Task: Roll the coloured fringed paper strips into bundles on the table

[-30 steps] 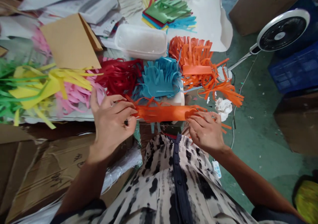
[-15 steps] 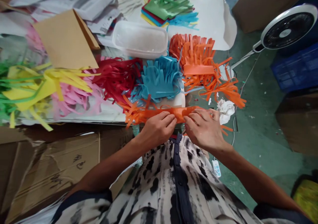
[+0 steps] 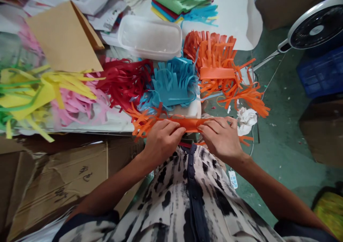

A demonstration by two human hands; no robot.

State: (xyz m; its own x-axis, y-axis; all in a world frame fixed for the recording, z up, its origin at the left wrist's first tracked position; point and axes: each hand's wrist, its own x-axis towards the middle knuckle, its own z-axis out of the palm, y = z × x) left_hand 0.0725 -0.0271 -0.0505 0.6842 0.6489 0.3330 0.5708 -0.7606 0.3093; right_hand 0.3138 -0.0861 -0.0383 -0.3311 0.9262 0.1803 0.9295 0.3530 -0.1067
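A strip of orange fringed paper (image 3: 191,123) stretches across in front of my chest, its cut fringes fanning out at the left end. My left hand (image 3: 160,140) pinches the strip near its middle with closed fingers. My right hand (image 3: 221,136) grips the strip just to the right, fingers pressed on it. Both hands sit at the table's near edge, almost touching each other.
Piles of fringed paper lie behind: orange (image 3: 217,68), blue (image 3: 173,83), red (image 3: 124,83), pink (image 3: 77,104), yellow (image 3: 45,90). A clear plastic tub (image 3: 150,36), brown card (image 3: 63,38), cardboard boxes (image 3: 53,177) at left, a fan (image 3: 316,29) on the green floor at right.
My left hand slid right along the orange strip from its left end to the middle, beside my right hand. The view shifted slightly.
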